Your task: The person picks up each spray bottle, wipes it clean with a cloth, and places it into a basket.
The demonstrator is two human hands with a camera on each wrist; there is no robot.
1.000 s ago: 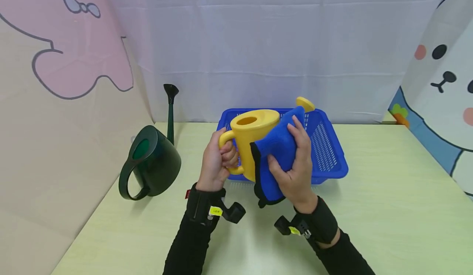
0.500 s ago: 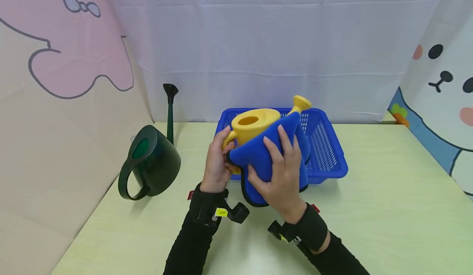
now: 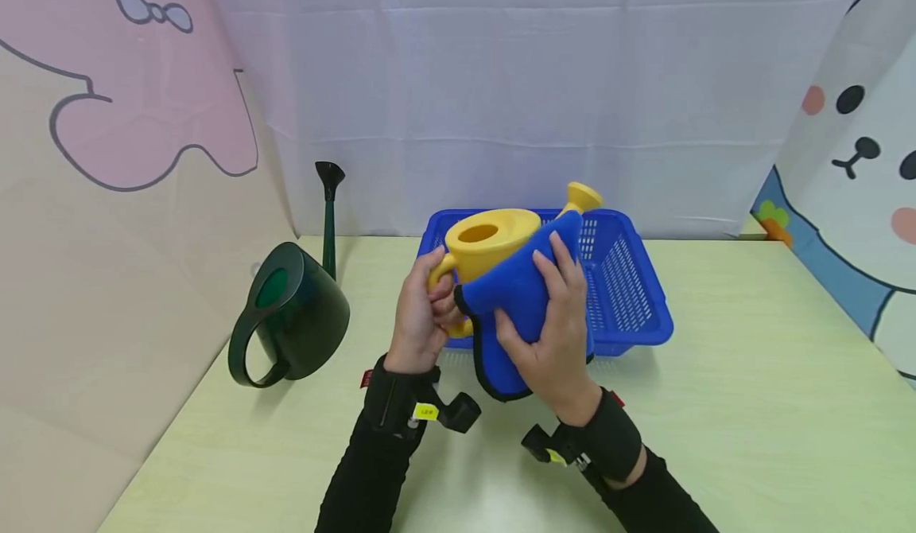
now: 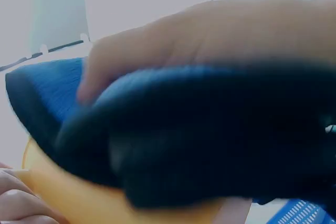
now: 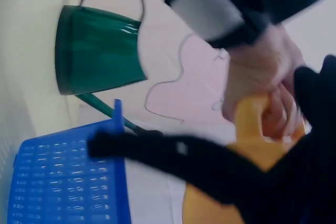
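My left hand grips the handle of a yellow watering can, held up in front of the blue basket. My right hand holds a blue cloth with black edging against the can's side, fingers spread over it and thumb toward the left. The cloth covers much of the can's body; the oval opening and the round spout head stay in sight. In the left wrist view the cloth lies over the yellow can. The right wrist view shows the left hand around the handle.
A dark green watering can with a long upright spout stands at the left of the light wooden table. Behind the held can sits a blue perforated basket. A white curtain hangs along the table's back edge.
My right hand with the cloth has swept left across the can, then slightly back right. The spout head has become more exposed. My left hand keeps its grip on the handle.
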